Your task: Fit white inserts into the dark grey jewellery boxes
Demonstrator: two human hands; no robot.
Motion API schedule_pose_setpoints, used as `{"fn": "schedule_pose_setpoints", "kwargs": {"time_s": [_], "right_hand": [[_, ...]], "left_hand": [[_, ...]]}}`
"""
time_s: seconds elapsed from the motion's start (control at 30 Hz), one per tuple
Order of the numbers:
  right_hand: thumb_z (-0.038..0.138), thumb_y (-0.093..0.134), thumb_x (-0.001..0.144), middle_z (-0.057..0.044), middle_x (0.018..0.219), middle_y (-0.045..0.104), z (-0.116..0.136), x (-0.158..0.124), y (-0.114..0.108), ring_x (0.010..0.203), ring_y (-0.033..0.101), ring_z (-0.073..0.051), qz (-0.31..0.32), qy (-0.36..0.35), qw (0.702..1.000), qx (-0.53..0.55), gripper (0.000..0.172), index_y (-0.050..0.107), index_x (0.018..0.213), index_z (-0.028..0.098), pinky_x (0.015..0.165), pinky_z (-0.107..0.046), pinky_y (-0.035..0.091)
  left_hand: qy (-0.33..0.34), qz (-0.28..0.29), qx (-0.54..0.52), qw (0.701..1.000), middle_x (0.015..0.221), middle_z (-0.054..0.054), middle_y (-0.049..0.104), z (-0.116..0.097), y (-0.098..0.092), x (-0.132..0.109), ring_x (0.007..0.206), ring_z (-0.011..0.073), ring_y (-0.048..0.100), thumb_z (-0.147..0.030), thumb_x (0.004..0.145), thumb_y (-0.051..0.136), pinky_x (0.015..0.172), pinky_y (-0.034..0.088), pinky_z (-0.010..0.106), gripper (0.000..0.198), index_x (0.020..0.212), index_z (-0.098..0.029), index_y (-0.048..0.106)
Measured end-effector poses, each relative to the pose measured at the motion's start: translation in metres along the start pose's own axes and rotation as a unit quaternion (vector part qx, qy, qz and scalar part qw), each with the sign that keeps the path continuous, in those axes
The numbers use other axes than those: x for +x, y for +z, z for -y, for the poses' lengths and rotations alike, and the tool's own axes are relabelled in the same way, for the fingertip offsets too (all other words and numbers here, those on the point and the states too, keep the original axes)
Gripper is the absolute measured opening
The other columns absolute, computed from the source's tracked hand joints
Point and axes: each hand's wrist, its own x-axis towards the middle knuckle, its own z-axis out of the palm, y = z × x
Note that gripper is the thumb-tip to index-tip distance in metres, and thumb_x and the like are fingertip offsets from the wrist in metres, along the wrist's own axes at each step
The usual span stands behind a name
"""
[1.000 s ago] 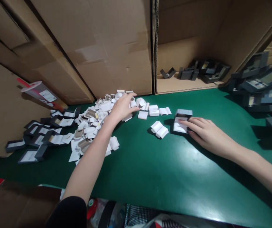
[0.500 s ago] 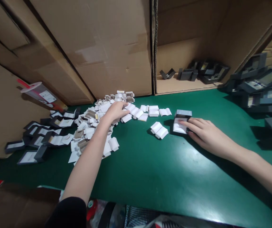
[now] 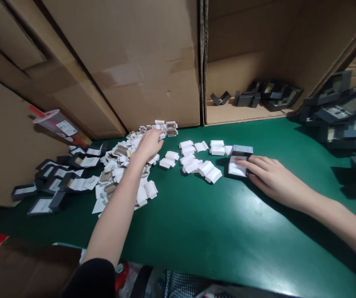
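My left hand (image 3: 149,145) is over the heap of white folded card inserts (image 3: 120,161), its thumb apart from the fingers; I see nothing held in it. At the right, my right hand (image 3: 269,176) grips a small dark hinged box (image 3: 242,150) that stands with its lid up. Its index finger rests on the white insert (image 3: 236,167) inside the box, and the thumb is at the box's side. Several loose white inserts (image 3: 192,165) lie between my hands, and some of them reach up to the box.
At the left, several open dark boxes (image 3: 42,205) with white inserts lie beside a lidded cup (image 3: 61,126) with a red straw. Cardboard cartons (image 3: 153,62) line the back. More dark boxes are in an open carton (image 3: 246,98) and stacked at the right (image 3: 352,120).
Loose white inserts have slid right and spread across the table towards the dark box. My left hand has drawn slightly left, back over the heap. My right hand stays at the box.
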Motion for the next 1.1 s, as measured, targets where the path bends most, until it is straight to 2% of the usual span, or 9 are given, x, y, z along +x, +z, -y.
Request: {"fn": "schedule_pose_setpoints", "kwargs": {"time_s": [0.1, 0.2, 0.33, 0.5, 0.67, 0.73, 0.83, 0.97, 1.1], "right_hand": [[0.025, 0.037, 0.093, -0.012, 0.126, 0.058, 0.0, 0.0, 0.001, 0.115, 0.052, -0.029, -0.012, -0.008, 1.0, 0.0, 0.046, 0.044, 0.138, 0.023, 0.086, -0.043, 0.046], [0.025, 0.035, 0.094, -0.013, 0.127, 0.057, 0.0, 0.0, 0.001, 0.114, 0.052, -0.029, -0.007, -0.007, 1.0, -0.004, 0.045, 0.044, 0.138, 0.022, 0.086, -0.043, 0.046], [0.026, 0.035, 0.094, -0.013, 0.127, 0.056, 0.001, 0.0, 0.0, 0.113, 0.053, -0.029, -0.002, -0.005, 1.0, -0.005, 0.045, 0.043, 0.139, 0.022, 0.085, -0.043, 0.046], [0.028, 0.036, 0.095, -0.012, 0.126, 0.058, 0.001, -0.001, 0.001, 0.114, 0.053, -0.028, -0.009, -0.007, 1.0, -0.003, 0.044, 0.045, 0.138, 0.022, 0.086, -0.042, 0.046], [0.03, 0.036, 0.095, -0.012, 0.124, 0.059, -0.003, -0.002, 0.004, 0.112, 0.054, -0.028, -0.013, -0.011, 1.0, -0.009, 0.044, 0.044, 0.138, 0.023, 0.083, -0.041, 0.047], [0.031, 0.035, 0.095, -0.012, 0.124, 0.059, -0.004, -0.002, 0.005, 0.111, 0.054, -0.028, -0.012, -0.012, 1.0, -0.007, 0.045, 0.043, 0.139, 0.023, 0.083, -0.041, 0.047], [0.03, 0.035, 0.095, -0.012, 0.123, 0.058, -0.004, -0.003, 0.005, 0.112, 0.054, -0.028, -0.008, -0.016, 1.0, -0.006, 0.046, 0.04, 0.14, 0.025, 0.083, -0.041, 0.047], [0.031, 0.036, 0.094, -0.013, 0.121, 0.058, -0.004, -0.004, 0.008, 0.11, 0.054, -0.03, -0.018, -0.017, 1.0, -0.014, 0.048, 0.036, 0.142, 0.027, 0.081, -0.042, 0.047], [0.032, 0.038, 0.093, -0.013, 0.12, 0.058, -0.003, -0.005, 0.011, 0.107, 0.055, -0.031, -0.023, -0.02, 0.999, -0.012, 0.05, 0.029, 0.143, 0.032, 0.078, -0.042, 0.048]], "left_hand": [[-0.033, -0.012, 0.052, 0.998, 0.146, 0.016, 0.038, 0.007, 0.01, -0.002, 0.137, 0.0338, 0.033, -0.018, 0.08, 0.058, 0.112, 0.028, 0.049, 0.055, 0.134, -0.015, 0.046], [-0.054, -0.022, 0.052, 0.997, 0.153, 0.018, 0.022, 0.006, 0.016, -0.005, 0.137, 0.038, 0.031, -0.016, 0.077, 0.063, 0.11, 0.029, 0.052, 0.071, 0.141, -0.019, 0.033], [-0.034, 0.009, -0.01, 0.999, 0.147, 0.016, 0.031, 0.008, 0.016, -0.006, 0.132, 0.0316, 0.04, -0.015, 0.077, 0.061, 0.109, 0.033, 0.044, 0.075, 0.143, -0.019, 0.028], [0.018, 0.044, -0.062, 0.997, 0.131, 0.012, 0.049, 0.008, 0.004, -0.005, 0.113, 0.0241, 0.056, -0.031, 0.078, 0.062, 0.1, 0.043, 0.035, 0.055, 0.13, -0.017, 0.05], [0.001, -0.004, -0.024, 1.0, 0.093, 0.007, 0.063, 0.001, -0.007, -0.003, 0.093, 0.0236, 0.061, -0.046, 0.087, 0.05, 0.09, 0.046, 0.036, 0.036, 0.096, -0.019, 0.07], [-0.007, -0.035, -0.029, 0.999, 0.097, 0.008, 0.063, 0.003, -0.006, -0.003, 0.101, 0.0249, 0.058, -0.041, 0.092, 0.042, 0.094, 0.044, 0.039, 0.036, 0.102, -0.019, 0.068], [-0.012, -0.041, -0.052, 0.998, 0.123, 0.013, 0.057, 0.009, 0.001, -0.003, 0.118, 0.0259, 0.051, -0.025, 0.09, 0.044, 0.103, 0.038, 0.041, 0.042, 0.13, -0.015, 0.052], [0.022, 0.035, -0.063, 0.997, 0.14, 0.011, 0.046, 0.01, 0.015, -0.004, 0.129, 0.0215, 0.045, -0.001, 0.077, 0.045, 0.109, 0.034, 0.033, 0.063, 0.137, -0.016, 0.044], [0.052, 0.085, -0.074, 0.992, 0.139, 0.007, 0.05, 0.003, 0.021, -0.005, 0.128, 0.0242, 0.046, 0.002, 0.072, 0.047, 0.107, 0.036, 0.036, 0.066, 0.132, -0.024, 0.052]]}}
